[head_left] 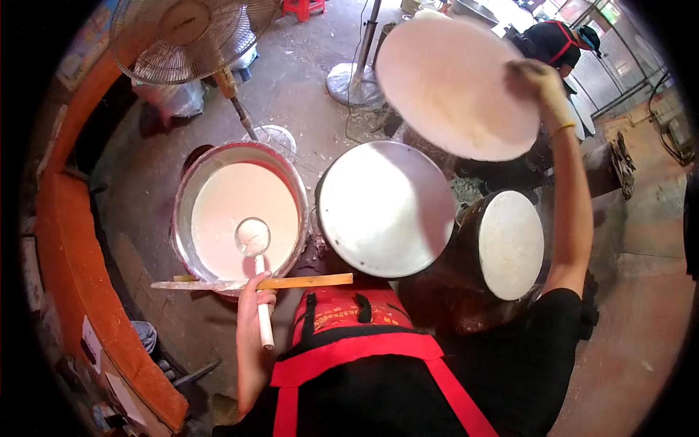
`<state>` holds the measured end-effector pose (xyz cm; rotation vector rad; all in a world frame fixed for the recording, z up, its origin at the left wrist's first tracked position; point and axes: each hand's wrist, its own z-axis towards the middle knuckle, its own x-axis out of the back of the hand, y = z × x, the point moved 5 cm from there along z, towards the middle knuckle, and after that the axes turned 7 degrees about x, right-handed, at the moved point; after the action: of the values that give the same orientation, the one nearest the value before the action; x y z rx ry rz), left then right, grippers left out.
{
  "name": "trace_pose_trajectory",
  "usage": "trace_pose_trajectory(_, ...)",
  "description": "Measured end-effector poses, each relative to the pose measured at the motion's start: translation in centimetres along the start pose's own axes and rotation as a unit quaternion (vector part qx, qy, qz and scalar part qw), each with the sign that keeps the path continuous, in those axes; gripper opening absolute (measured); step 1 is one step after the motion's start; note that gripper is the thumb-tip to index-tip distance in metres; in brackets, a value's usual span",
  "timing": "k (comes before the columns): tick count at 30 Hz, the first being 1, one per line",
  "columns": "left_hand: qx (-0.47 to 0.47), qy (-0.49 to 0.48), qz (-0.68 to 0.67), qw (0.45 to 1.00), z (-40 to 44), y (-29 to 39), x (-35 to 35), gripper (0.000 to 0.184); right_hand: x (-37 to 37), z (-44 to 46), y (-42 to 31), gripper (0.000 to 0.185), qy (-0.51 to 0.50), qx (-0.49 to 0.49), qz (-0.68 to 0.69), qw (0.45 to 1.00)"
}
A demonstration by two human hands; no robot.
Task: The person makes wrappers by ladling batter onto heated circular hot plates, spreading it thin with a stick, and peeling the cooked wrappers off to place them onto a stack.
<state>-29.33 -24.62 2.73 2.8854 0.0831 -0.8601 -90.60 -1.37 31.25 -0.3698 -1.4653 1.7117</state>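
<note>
My left hand (255,312) is closed around the white handle of a ladle (253,237), whose round bowl is at the surface of the pale batter (233,197) in a large metal pot (181,191). A long flat wooden stick (313,281) lies across the pot's near rim, close to my left fingers. My right hand (537,84), slightly blurred, grips a large round pale lid (459,87) at its right side. The lid is raised and tilted at the upper right. Below it, at the centre, sits a round white-topped steamer (382,204), partly in shadow.
A smaller round white-topped pot (512,246) stands at the right. A standing fan (186,29) rises behind the batter pot. A pole on a round base (354,84) stands beyond. Another person (553,44) bends over at the upper right. An orange ledge (80,255) curves along the left.
</note>
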Motion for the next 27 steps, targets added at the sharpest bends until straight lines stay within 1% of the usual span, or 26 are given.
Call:
trace_pose_trajectory(2,0.001,-0.008,-0.025,1.0,0.0,-1.2,-1.1,0.019,6.1,0.6,-2.1,0.031,0.127,-0.005,-0.01,0.992)
trace_pose_trajectory(3,0.004,-0.015,-0.035,0.999,0.0,-2.1,-1.8,0.018,10.2,1.3,-0.8,0.031,0.203,-0.017,-0.026,0.979)
trace_pose_trajectory(4,-0.035,0.03,-0.008,0.999,-0.7,-2.8,-3.0,0.016,14.3,2.3,2.5,0.031,0.231,-0.061,-0.023,0.971)
trace_pose_trajectory(5,-0.018,0.026,-0.043,0.999,0.4,-3.4,-2.2,0.015,15.9,2.3,5.6,0.033,0.253,-0.061,0.048,0.964)
trace_pose_trajectory(6,-0.003,-0.007,-0.086,0.996,0.5,-4.2,-2.6,0.015,16.7,2.2,7.7,0.034,0.276,-0.059,0.118,0.952)
trace_pose_trajectory(7,0.013,-0.038,-0.129,0.991,0.7,-5.1,-3.3,0.016,16.4,1.4,10.6,0.036,0.286,-0.014,0.253,0.924)
trace_pose_trajectory(9,-0.018,-0.024,-0.16,0.987,-0.5,-7.1,-5.9,0.024,14.3,-0.4,14.3,0.04,0.327,-0.027,0.306,0.894)
trace_pose_trajectory(10,-0.028,-0.019,-0.141,0.989,-0.9,-7.8,-6.3,0.025,16.0,0.2,21.6,0.041,0.292,-0.035,0.321,0.9)
trace_pose_trajectory(11,-0.026,-0.01,-0.156,0.987,-1.0,-8.5,-6.5,0.026,17.6,1.0,28.4,0.042,0.257,-0.043,0.336,0.905)
trace_pose_trajectory(13,-0.042,0.015,-0.106,0.993,-2.3,-9.9,-8.2,0.021,13.9,-1.5,31.2,0.041,0.336,-0.102,0.364,0.863)
trace_pose_trajectory(14,-0.033,0.025,-0.147,0.988,-2.3,-10.6,-8.3,0.02,13.3,-2.1,35.2,0.042,0.336,-0.115,0.366,0.86)
trace_pose_trajectory(15,-0.023,-0.025,-0.149,0.988,-2.6,-11.4,-8.5,0.02,12.6,-2.7,39.8,0.043,0.336,-0.129,0.368,0.857)
trace_pose_trajectory(17,-0.019,-0.027,-0.174,0.984,-3.6,-12.7,-10.4,0.021,9.9,-4.5,44.3,0.042,0.405,-0.185,0.501,0.742)
trace_pose_trajectory(18,-0.053,0.021,-0.187,0.981,-3.6,-13.0,-10.2,0.023,9.4,-5.2,44.3,0.041,0.475,-0.218,0.446,0.726)
trace_pose_trajectory(19,-0.048,0.012,-0.2,0.979,-3.7,-13.3,-10.6,0.023,8.9,-5.9,42.8,0.04,0.542,-0.248,0.388,0.703)
trace_pose_trajectory(20,-0.043,0.003,-0.212,0.976,-4.0,-13.6,-10.9,0.023,8.8,-6.2,40.8,0.04,0.579,-0.261,0.322,0.702)
trace_pose_trajectory(22,-0.038,-0.012,-0.239,0.97,-4.1,-14.0,-11.3,0.024,9.1,-5.4,38.9,0.038,0.601,-0.23,0.261,0.719)
trace_pose_trajectory(23,-0.04,-0.014,-0.231,0.972,-4.0,-14.0,-11.0,0.024,9.4,-5.2,37.9,0.038,0.612,-0.214,0.23,0.726)
trace_pose_trajectory(24,-0.041,-0.018,-0.221,0.974,-3.7,-13.7,-10.4,0.024,9.7,-4.9,36.7,0.039,0.592,-0.211,0.183,0.756)
trace_pose_trajectory(25,-0.042,-0.022,-0.212,0.976,-3.5,-13.5,-10.2,0.024,11.2,-4.5,38.1,0.04,0.551,-0.237,0.083,0.796)
trace_pose_trajectory(26,-0.046,-0.013,-0.209,0.977,-3.6,-13.4,-10.4,0.023,13.5,-3.7,41.3,0.041,0.502,-0.258,-0.019,0.826)
trace_pose_trajectory(27,-0.049,-0.004,-0.206,0.977,-3.8,-13.5,-10.8,0.023,14.1,-3.3,40.9,0.042,0.49,-0.262,0.019,0.831)
